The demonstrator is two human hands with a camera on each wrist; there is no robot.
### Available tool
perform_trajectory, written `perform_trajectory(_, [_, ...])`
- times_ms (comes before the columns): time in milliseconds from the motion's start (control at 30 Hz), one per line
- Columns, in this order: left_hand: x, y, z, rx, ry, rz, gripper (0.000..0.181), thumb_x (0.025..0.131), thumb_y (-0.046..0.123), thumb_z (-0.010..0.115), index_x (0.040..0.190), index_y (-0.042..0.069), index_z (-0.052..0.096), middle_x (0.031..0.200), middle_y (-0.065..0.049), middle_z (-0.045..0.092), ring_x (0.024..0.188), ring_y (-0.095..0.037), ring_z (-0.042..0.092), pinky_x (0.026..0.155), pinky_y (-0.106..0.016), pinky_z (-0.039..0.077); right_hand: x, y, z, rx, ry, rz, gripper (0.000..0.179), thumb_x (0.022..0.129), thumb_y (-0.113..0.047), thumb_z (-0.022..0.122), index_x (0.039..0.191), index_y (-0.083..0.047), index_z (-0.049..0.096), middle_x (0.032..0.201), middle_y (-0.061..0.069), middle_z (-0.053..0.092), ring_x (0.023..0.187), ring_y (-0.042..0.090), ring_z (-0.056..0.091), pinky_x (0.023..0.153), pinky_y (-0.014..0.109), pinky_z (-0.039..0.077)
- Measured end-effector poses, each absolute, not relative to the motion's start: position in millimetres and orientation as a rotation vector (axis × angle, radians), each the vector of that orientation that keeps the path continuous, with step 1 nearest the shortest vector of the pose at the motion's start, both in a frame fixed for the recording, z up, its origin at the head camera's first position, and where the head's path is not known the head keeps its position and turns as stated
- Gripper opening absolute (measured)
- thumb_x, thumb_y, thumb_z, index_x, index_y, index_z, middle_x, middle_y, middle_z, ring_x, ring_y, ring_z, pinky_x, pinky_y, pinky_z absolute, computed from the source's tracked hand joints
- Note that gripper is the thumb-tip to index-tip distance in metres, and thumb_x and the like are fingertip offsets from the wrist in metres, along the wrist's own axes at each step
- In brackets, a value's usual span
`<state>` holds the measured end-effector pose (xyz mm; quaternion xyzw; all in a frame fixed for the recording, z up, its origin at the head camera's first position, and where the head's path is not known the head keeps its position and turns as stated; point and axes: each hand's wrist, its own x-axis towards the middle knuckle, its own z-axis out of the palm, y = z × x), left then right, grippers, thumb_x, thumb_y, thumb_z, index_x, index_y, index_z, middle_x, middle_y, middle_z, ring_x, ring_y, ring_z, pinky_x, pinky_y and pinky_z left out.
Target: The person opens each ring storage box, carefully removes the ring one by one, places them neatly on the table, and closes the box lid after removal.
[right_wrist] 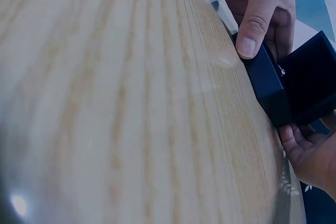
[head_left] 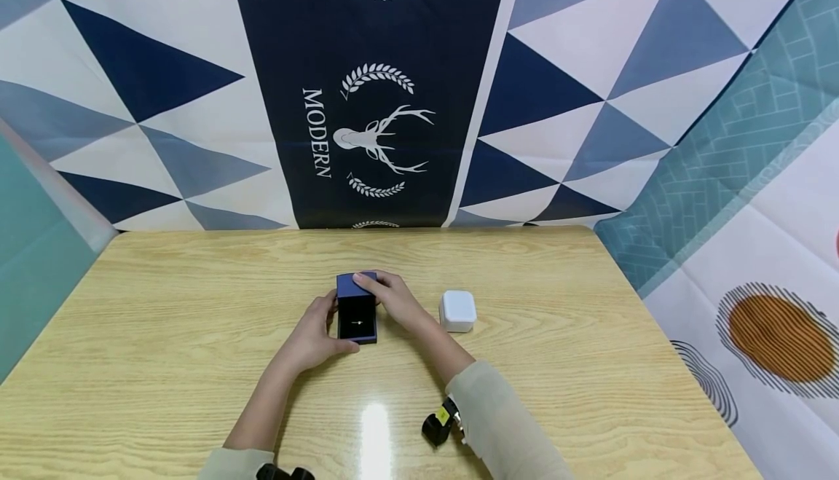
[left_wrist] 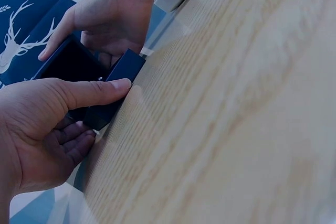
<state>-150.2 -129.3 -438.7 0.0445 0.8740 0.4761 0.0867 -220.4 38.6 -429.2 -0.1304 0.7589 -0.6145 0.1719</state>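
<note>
A dark blue ring box [head_left: 357, 285] stands with its lid raised on the wooden table. Inside, a small ring [head_left: 357, 323] with a clear stone sits in the black lining. My left hand [head_left: 314, 336] grips the box base from the left, its thumb across the front edge [left_wrist: 118, 81] and its fingers on the far side. From the right, my right hand [head_left: 398, 304] holds the lid, thumb over the lid's top and fingers curled low beside the box. In the right wrist view those right-hand fingers [right_wrist: 310, 153] touch the box's side.
A small white rounded box [head_left: 457, 311] stands on the table [head_left: 564, 363] just right of my right forearm. A patterned cloth [head_left: 373, 101] with a deer print hangs behind the table's far edge. Black wrist devices [head_left: 438, 425] are on both sleeves.
</note>
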Motion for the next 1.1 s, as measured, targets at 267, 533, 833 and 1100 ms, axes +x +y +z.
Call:
perform_trajectory(267, [-151.5,-129.1,-437.2,0.124,2.602,1.411,0.101,0.068,0.015,0.084,0.146,-0.002,0.023,0.128,-0.019,0.045,0.123,-0.037,0.045,0.102,-0.049,0.041,-208.2,40.0,-402.7,-0.379,2.161,-1.706,0.036,0.096,-0.028,0.050,0.105,0.004,0.063,0.088,0.009,0.062,0.089,0.030,0.054,0.076,0.030,0.045])
perform_trajectory(533, [-151.5,-130.0,-437.6,0.142,2.595,1.424,0.101,0.068,0.016,0.084,0.146,-0.003,0.022,0.134,-0.022,0.042,0.127,-0.040,0.041,0.104,-0.050,0.039,-218.6,40.1,-419.6,-0.370,2.158,-1.689,0.037,0.096,-0.031,0.050,0.107,0.002,0.063,0.093,0.015,0.063,0.085,0.024,0.055,0.075,0.030,0.045])
perform_trajectory(833, [-151.7,-129.8,-438.5,0.150,2.591,1.439,0.101,0.068,0.014,0.084,0.146,-0.004,0.023,0.136,-0.023,0.041,0.128,-0.040,0.040,0.104,-0.049,0.039,-221.6,39.1,-428.9,-0.353,2.161,-1.715,0.042,0.093,-0.042,0.052,0.104,-0.003,0.064,0.088,0.007,0.062,0.077,0.014,0.053,0.072,0.024,0.043])
perform_trajectory(1100, [-150.3,-130.0,-438.2,0.142,2.588,1.436,0.100,0.068,0.013,0.083,0.146,-0.004,0.022,0.136,-0.022,0.040,0.129,-0.040,0.040,0.104,-0.049,0.039,-221.1,38.9,-428.8,-0.346,2.149,-1.719,0.043,0.091,-0.045,0.053,0.101,-0.005,0.065,0.084,0.000,0.060,0.076,0.012,0.053,0.074,0.025,0.042])
